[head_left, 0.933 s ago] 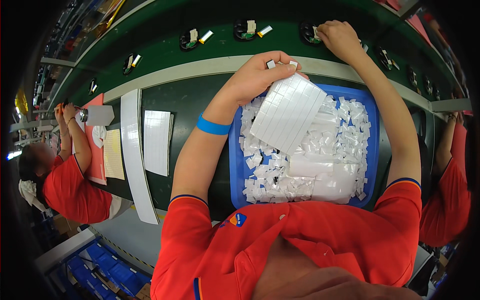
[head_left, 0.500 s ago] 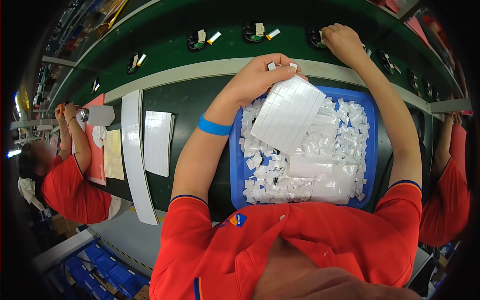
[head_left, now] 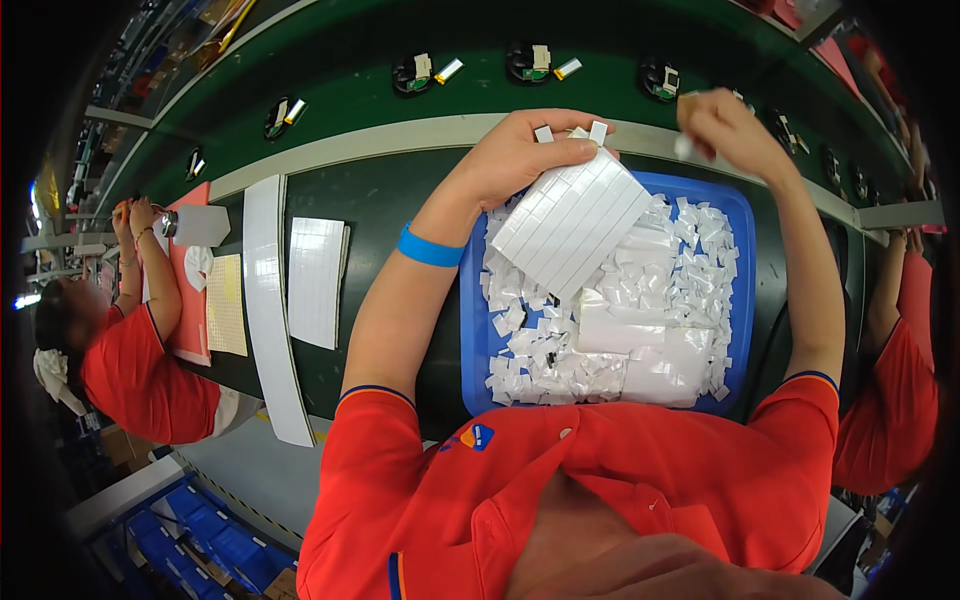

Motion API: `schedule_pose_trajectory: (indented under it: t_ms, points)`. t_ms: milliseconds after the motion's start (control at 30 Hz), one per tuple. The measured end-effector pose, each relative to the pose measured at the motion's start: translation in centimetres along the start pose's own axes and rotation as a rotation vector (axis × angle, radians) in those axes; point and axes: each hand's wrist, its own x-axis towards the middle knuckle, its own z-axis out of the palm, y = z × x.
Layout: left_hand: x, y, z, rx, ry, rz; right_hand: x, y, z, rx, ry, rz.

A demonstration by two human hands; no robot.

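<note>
My left hand (head_left: 525, 155) is closed on a white sheet of rectangular stickers (head_left: 575, 220), held tilted over a blue tray (head_left: 744, 300). Two small white tabs (head_left: 597, 133) stick up at its fingers. To the right, my right hand (head_left: 738, 138) is in the air between the tray and a black round device with a small circuit board (head_left: 660, 80). Its fingers are bent together and blurred, with a small white piece (head_left: 684, 148) at their tips. Many loose white scraps (head_left: 705, 240) and some larger white sheets (head_left: 660, 365) fill the tray.
Several similar devices (head_left: 412, 74) stand in a row on the green belt (head_left: 330, 80), some with silver battery packs (head_left: 449, 71) beside them. Left of the tray lie more sticker sheets (head_left: 317, 280) and a long white strip (head_left: 266, 300). A co-worker (head_left: 150, 370) is at far left, another (head_left: 890, 400) at right.
My right hand has drawn back from the device toward me and to the right, a white piece now at its fingertips. The devices have shifted rightward. The sticker sheet has tilted slightly left.
</note>
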Motion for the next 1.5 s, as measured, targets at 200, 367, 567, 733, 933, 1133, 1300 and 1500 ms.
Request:
schedule_pose_trajectory:
  t_ms: [200,367,567,733,933,1133,1300,1500]
  points:
    - [0.0,-0.1,0.1,-0.007,0.025,0.016,-1.6,-4.4,3.5,-0.025,0.09,-0.11]
    - [0.0,-0.3,0.1,-0.04,0.016,0.011,0.3,-4.6,5.5,-0.073,0.37,-0.309]
    - [-0.3,0.3,0.2,-0.048,0.054,-0.044,1.1,-4.5,6.9,-0.558,0.521,-0.688]
    - [-0.3,0.2,0.2,-0.075,0.053,-0.083,1.1,-4.3,7.3,-0.659,0.531,-0.785]
    - [-0.2,0.0,0.0,-0.165,0.024,-0.036,1.3,-3.9,6.4,-0.559,0.565,-0.885]
    - [-0.4,0.0,-0.4,-0.165,0.046,-0.006,3.2,-2.9,3.7,-0.31,0.72,-0.646]
    - [-0.1,0.2,-0.2,-0.093,-0.045,-0.019,10.2,4.0,0.6,-0.088,0.477,-0.228]
    - [-0.1,0.4,0.0,-0.038,-0.008,0.004,13.3,6.5,-0.3,-0.011,0.16,0.029]
